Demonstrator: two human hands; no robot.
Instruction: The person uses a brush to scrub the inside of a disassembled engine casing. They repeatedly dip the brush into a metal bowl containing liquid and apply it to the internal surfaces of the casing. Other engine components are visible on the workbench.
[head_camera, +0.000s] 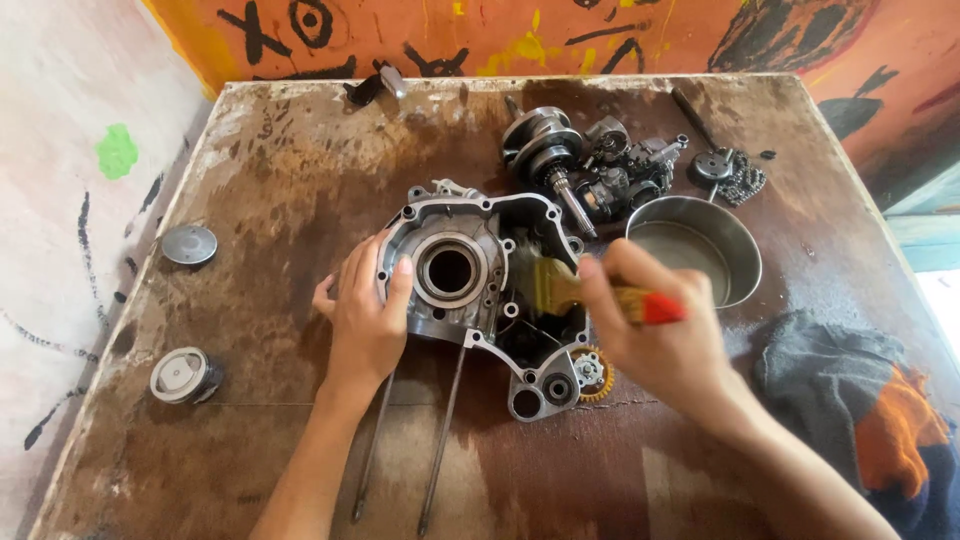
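A grey metal engine crankcase half (470, 262) lies flat in the middle of a stained brown table (300, 170). My left hand (365, 310) rests on its left edge, fingers spread over the rim. My right hand (655, 335) grips a paintbrush (600, 295) with a red-tipped wooden handle; its bristles touch the dark inside of the case on the right. A small brass gear (592, 375) sits at the case's lower right, partly under my right hand.
A round steel bowl (735, 255) stands right of the case. Behind it lie a crankshaft (545, 150), a gear cluster (625, 170) and a chain with sprocket (730, 172). Two round caps (188, 244) (182, 375) sit at the left. Two long rods (440, 440) and rags (860, 400) lie near.
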